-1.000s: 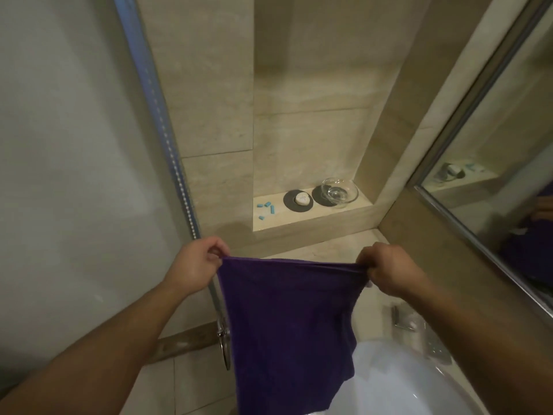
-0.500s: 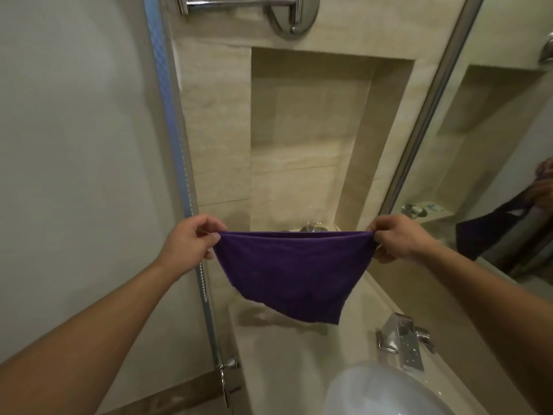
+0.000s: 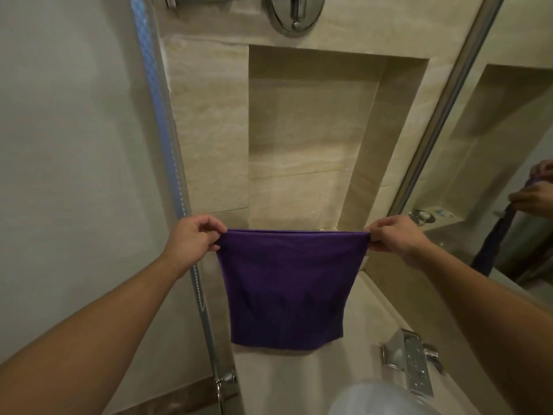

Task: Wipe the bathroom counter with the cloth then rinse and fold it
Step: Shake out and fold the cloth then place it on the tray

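Head view — cloth [image 3: 287, 289] hanging, top edge level

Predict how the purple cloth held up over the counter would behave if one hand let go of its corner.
Probably floppy: the purple cloth hangs limp between the left hand and right hand. Likely light, since fingertip pinches carry it. It would probably swing down from the remaining corner.
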### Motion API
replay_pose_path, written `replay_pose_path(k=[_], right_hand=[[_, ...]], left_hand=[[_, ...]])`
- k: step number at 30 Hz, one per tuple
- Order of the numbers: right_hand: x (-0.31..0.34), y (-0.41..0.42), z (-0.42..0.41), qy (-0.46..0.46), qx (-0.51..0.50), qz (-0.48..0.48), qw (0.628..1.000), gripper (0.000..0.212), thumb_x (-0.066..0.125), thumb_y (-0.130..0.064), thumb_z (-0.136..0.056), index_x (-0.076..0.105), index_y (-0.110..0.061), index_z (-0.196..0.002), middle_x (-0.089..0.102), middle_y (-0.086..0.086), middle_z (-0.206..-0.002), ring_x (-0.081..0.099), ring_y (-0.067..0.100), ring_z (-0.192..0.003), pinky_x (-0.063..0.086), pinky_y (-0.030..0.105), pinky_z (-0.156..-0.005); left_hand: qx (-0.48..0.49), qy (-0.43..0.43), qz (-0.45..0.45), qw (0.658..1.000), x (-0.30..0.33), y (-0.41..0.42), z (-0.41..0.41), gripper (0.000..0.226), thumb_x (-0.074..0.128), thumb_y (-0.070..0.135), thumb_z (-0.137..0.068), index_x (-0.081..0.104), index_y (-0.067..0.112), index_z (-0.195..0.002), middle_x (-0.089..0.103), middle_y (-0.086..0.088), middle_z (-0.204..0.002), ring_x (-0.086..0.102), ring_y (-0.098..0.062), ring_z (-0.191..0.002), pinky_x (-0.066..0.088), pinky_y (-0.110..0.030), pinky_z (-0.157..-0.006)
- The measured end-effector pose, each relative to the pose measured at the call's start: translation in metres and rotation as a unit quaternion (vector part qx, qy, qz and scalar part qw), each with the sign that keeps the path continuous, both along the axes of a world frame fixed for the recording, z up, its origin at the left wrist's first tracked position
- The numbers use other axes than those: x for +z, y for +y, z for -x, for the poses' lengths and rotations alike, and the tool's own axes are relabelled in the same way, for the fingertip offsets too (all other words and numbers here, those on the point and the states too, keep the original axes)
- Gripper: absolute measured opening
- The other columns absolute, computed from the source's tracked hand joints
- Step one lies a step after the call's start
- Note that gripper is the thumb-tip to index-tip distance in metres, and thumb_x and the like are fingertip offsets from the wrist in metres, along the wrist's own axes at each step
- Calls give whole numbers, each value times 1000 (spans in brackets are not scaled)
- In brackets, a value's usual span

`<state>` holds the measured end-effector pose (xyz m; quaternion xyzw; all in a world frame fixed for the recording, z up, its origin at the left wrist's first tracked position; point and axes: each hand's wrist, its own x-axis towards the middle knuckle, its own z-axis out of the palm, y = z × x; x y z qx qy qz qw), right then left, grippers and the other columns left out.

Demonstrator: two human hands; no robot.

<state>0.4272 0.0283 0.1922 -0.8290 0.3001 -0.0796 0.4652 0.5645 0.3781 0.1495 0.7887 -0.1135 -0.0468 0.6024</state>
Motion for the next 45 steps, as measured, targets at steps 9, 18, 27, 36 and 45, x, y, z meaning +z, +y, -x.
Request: replay_pose_path(k=[9,18,27,36,45], right_hand=[[-5,8,15,-34,59,222,973,8,68,-26,-94,70,-20,-88,69,-1,-85,64,19,-85,55,40,-75],[-90,29,112,59,90,208,972,6,74,-21,-88,71,-24,-84,69,-6,-83,65,15,-83,56,40,-78],[-198,46,208,245,178,144,942,11,69,-20,-88,67,-30,-83,73,-9,-81,67,6,-80,50,21,-66],[-199,45,209,269,215,142,928,15,65,-18,-91,68,-32,-85,71,-13,-83,65,0,-78,43,15,-61],[-201,32,165,259,201,117,937,21,61,-7,-93,72,-25,-90,72,-6,-88,67,9,-87,52,22,-73]], left_hand=[[16,-32,43,998,13,2,8,40,54,-17,-89,65,21,-93,63,-6,-81,61,-16,-78,56,-32,-79],[-43,4,-69,997,-67,31,97,36,59,-16,-87,70,18,-88,72,-5,-89,66,-18,-86,52,-27,-81],[-85,166,-170,968,-176,54,187,24,58,-13,-90,71,8,-90,74,-9,-85,69,-22,-77,53,-23,-59],[-82,202,-176,960,-198,62,190,30,57,-18,-83,70,9,-90,76,-12,-84,71,-27,-83,57,-37,-74],[-76,190,-182,962,-200,55,155,21,59,-13,-87,66,7,-90,73,-7,-74,69,-21,-74,50,-28,-63]])
